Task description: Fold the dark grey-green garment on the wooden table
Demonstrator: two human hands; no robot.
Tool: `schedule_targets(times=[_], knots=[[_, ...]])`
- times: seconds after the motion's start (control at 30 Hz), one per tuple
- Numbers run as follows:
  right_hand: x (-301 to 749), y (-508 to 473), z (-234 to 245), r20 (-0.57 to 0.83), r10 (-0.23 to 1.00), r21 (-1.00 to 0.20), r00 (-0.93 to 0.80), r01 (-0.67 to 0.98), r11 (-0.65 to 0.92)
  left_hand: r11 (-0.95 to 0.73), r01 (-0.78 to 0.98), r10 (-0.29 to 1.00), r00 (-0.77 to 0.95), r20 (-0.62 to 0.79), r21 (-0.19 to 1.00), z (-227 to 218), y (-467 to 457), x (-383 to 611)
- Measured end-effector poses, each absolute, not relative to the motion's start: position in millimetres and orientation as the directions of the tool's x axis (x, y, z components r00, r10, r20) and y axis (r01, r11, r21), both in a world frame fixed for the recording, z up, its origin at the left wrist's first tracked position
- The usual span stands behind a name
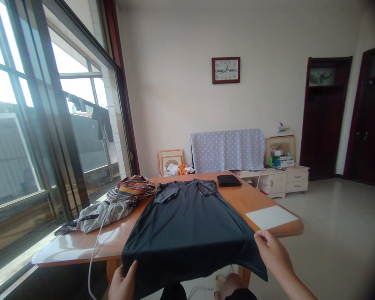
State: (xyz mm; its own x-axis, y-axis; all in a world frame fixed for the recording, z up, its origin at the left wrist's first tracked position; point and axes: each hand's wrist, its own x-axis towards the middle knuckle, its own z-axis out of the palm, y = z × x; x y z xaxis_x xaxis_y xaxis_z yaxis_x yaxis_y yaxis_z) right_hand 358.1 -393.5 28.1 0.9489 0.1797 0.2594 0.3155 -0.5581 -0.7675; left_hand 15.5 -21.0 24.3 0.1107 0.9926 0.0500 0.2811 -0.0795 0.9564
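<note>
An orange-brown wooden table (246, 200) bears a dark grey short-sleeved T-shirt (187, 235) spread flat, its hem hanging over the near edge. The right hand (271, 252) pinches one hem corner between thumb and fingers; the left hand (121, 284) grips the other side.

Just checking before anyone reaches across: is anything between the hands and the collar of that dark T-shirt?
Nothing visible stands between them. The left hand and right hand are at the hem of the dark T-shirt, and only its own folded-in sleeves lie on it, near the collar.
</note>
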Motion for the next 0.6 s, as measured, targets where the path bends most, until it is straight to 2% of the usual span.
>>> schedule_targets(times=[0.13,0.33,0.6], knots=[[360.0,-393.2,26.1,0.253,0.188,-0.77,0.949,0.315,-0.555,-0.061,0.301,0.991,0.13,0.023,0.952,22.0,-24.4,11.8],[361.7,-393.4,19.8,0.253,0.177,-0.737,0.951,0.308,-0.602,-0.039,0.219,0.977,0.215,-0.009,0.975,13.9,-28.6,9.1],[369.3,-395.6,-2.9,0.211,0.167,-0.732,0.963,0.269,-0.626,-0.008,0.268,0.97,0.238,-0.058,0.963,13.6,-32.4,7.5]])
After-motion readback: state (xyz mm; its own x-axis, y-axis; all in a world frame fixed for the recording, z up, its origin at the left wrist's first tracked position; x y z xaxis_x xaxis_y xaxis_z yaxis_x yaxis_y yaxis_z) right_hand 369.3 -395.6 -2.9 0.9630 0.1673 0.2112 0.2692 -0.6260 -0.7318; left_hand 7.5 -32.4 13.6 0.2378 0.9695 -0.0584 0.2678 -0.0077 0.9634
